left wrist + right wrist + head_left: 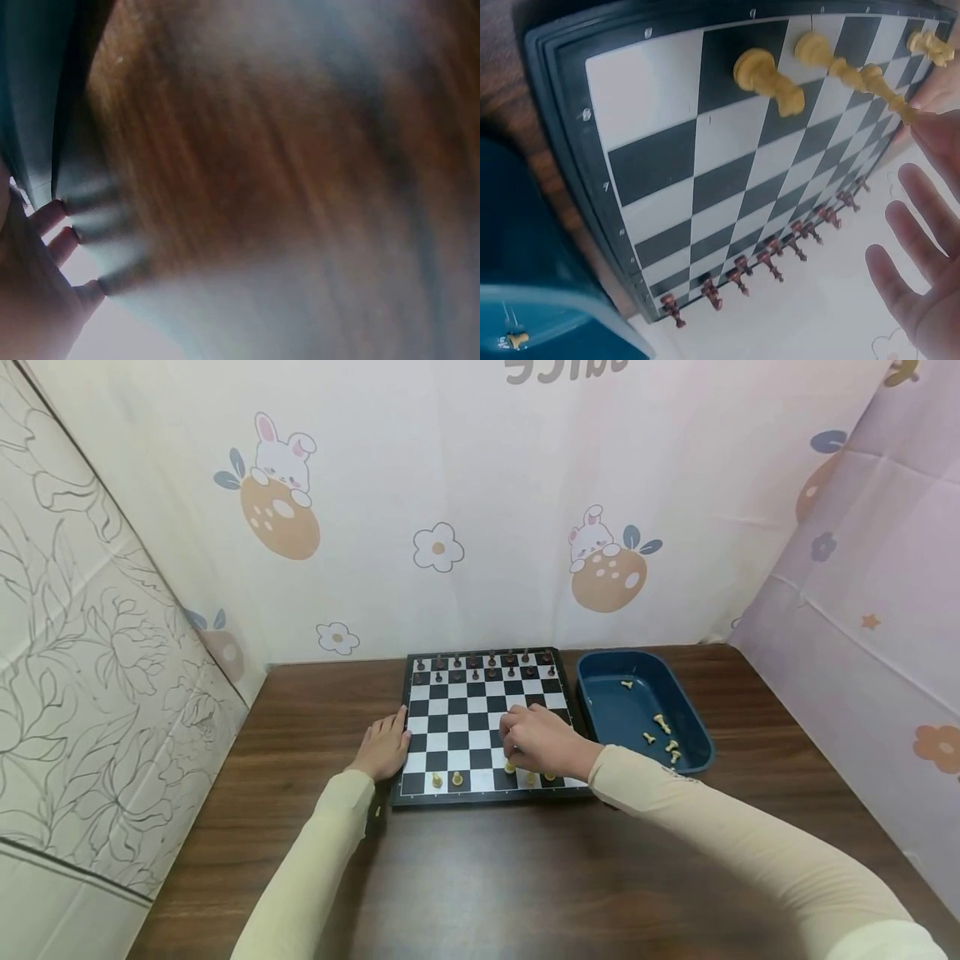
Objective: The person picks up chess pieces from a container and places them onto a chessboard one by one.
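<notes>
- Directions follow the head view, with 12 o'clock away from the person.
- The right hand [546,742] pinches one pale chess piece [887,91] between thumb and forefinger, its other fingers extended; the piece sits at about 8 o'clock from that hand, low over the near part of the chessboard [477,739]. Whether its base touches a square cannot be told.
- The left hand [382,747] lies flat with relaxed fingers, fingertips at the board's 9 o'clock edge; from it, the pinched piece is at 3 o'clock.
- Two standing pale pieces [457,778] are at 7 o'clock from the board's centre, side by side in the near row.
- Two more pale ones [769,81] stand close under the right hand, around its 6 o'clock.
- Dark reddish pieces [475,674] fill two rows at 12 o'clock.
- A blue tray [618,714] is just beside the board at 3 o'clock, with loose pale pieces lying inside.
- The right hand hides several squares, and its sleeve [720,810] passes close by the tray's near end.
- Behind, at 12 o'clock, hangs a rabbit-print cloth [495,468].
</notes>
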Tool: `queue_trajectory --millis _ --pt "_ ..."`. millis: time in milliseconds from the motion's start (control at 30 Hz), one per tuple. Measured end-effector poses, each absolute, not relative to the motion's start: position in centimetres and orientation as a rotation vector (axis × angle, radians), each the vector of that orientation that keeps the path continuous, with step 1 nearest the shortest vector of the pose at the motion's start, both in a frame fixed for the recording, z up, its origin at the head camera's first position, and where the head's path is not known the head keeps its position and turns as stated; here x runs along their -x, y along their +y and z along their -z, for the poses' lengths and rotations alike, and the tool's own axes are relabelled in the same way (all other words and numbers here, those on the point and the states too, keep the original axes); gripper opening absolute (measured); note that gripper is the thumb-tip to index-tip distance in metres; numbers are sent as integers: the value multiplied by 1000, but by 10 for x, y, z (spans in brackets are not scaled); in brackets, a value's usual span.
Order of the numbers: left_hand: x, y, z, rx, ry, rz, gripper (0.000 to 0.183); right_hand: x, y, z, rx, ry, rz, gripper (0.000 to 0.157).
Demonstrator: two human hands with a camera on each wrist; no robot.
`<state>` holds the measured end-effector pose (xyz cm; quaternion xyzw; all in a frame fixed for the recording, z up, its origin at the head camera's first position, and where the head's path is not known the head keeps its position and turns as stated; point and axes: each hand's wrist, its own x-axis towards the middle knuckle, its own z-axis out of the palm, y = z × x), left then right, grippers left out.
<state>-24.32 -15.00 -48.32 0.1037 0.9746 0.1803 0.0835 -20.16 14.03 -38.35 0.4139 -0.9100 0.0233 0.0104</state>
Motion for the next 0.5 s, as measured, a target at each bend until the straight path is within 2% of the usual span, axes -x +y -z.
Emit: queue_trajectory --millis 500 --pt "243 -150 481 -295 2904 -536 56 197 131 398 -1268 -2968 -132 7"
